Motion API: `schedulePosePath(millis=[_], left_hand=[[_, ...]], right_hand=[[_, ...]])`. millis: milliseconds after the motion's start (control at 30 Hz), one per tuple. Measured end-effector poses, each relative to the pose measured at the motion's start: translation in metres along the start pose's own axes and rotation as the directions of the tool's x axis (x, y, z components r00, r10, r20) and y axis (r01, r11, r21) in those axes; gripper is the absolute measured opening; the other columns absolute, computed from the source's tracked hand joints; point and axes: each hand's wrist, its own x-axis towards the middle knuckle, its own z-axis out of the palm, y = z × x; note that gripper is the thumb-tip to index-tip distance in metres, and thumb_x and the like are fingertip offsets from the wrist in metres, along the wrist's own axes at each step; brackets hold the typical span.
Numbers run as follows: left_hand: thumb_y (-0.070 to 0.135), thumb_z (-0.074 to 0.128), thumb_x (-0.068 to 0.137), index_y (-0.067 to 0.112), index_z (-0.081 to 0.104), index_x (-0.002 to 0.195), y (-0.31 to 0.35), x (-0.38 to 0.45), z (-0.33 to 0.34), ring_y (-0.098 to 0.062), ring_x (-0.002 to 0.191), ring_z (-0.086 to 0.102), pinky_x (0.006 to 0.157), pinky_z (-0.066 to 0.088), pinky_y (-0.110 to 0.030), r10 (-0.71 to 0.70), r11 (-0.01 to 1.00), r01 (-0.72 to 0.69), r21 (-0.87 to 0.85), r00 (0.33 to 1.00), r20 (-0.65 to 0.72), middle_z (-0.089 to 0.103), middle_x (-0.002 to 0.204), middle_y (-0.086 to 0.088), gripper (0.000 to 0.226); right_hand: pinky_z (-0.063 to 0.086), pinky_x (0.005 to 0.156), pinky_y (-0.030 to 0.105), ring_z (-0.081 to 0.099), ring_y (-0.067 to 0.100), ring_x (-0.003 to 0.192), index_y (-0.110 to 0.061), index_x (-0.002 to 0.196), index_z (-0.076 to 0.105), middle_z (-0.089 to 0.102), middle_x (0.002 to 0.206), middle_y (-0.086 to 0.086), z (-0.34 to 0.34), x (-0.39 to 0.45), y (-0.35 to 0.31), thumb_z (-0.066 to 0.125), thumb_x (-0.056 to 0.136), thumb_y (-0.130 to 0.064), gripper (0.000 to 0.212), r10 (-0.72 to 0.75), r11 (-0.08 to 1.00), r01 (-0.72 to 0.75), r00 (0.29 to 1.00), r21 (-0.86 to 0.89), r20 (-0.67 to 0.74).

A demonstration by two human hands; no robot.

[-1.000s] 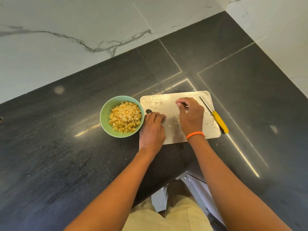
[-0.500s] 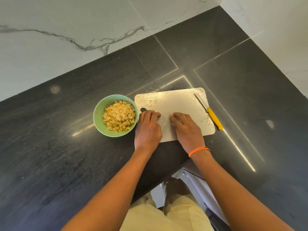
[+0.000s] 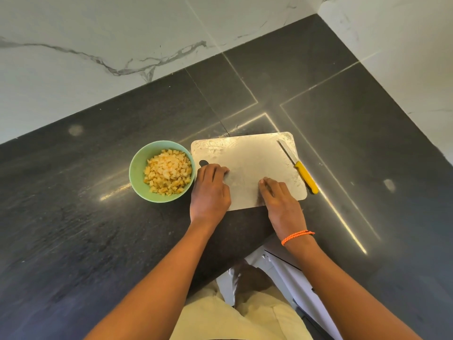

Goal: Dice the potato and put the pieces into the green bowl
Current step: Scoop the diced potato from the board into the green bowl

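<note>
On the left, the green bowl (image 3: 161, 171) sits on the dark desk (image 3: 73, 204), its rim touching or just short of the left edge of the cutting board (image 3: 247, 160); I cannot tell which. The potato pieces (image 3: 168, 174) fill its middle in a heap of small pale-yellow cubes, some with a warmer orange tint, fairly even in size. They lie directly left of my left hand (image 3: 210, 190), which is the nearer one by far. That hand rests flat on the board's near-left corner, just below the board's handle hole, fingers straight and together, holding nothing. Across the bare, smeared middle of the board I see no dice left. My right hand (image 3: 279, 200) lies on the board's near edge, fingers extended toward the centre, its grip also relaxed and holding nothing. Furthest right, the knife (image 3: 297, 165) lies on the board's right edge, yellow handle toward me and overhanging onto the desk, blade pointing away. I judge the job essentially finished: everything cut appears to be in the bowl.
</note>
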Motion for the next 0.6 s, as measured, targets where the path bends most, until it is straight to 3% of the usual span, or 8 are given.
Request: schedulePosePath(millis=[200,367,467,600], left_hand=[[0.011,0.06,0.097,0.013,0.064,0.13,0.0,0.0,0.0,-0.021,0.127,0.049,0.108,0.05,-0.036,-0.003,1.0,0.003,0.003,1.0,0.003,0.057,0.132,-0.002,0.033],[0.01,0.059,0.097,0.013,0.064,0.13,0.001,0.0,0.0,-0.021,0.128,0.049,0.109,0.05,-0.037,-0.003,1.0,0.003,0.002,1.0,0.002,0.057,0.132,-0.003,0.034],[0.011,0.059,0.097,0.013,0.063,0.131,0.001,0.0,0.0,-0.021,0.128,0.048,0.11,0.048,-0.037,-0.005,1.0,0.005,0.001,1.0,0.005,0.056,0.133,-0.003,0.034],[0.011,0.059,0.097,0.013,0.063,0.131,0.001,0.0,0.0,-0.021,0.128,0.048,0.109,0.048,-0.037,-0.002,1.0,0.002,0.002,1.0,0.01,0.055,0.133,-0.002,0.035]], right_hand=[[0.059,0.064,0.039,0.057,0.034,0.099,-0.001,0.113,0.068,0.059,0.113,0.018,-0.003,0.012,0.003,0.084,0.075,0.001,0.041,0.014,0.999,-0.015,1.0,0.041,0.025],[0.048,0.059,0.033,0.054,0.03,0.087,-0.005,0.097,0.067,0.06,0.101,0.014,-0.006,0.027,-0.001,0.082,0.076,0.0,0.026,0.101,0.993,-0.104,0.993,0.052,0.063],[0.045,0.06,0.035,0.054,0.032,0.085,-0.005,0.1,0.067,0.06,0.097,0.016,-0.009,0.04,-0.009,0.079,0.08,-0.001,0.023,0.208,0.975,-0.214,0.974,0.062,0.092],[0.051,0.078,0.038,0.052,0.029,0.098,-0.01,0.119,0.06,0.057,0.11,0.014,-0.017,0.055,-0.02,0.064,0.094,-0.006,0.026,0.345,0.932,-0.357,0.926,0.056,0.153]])
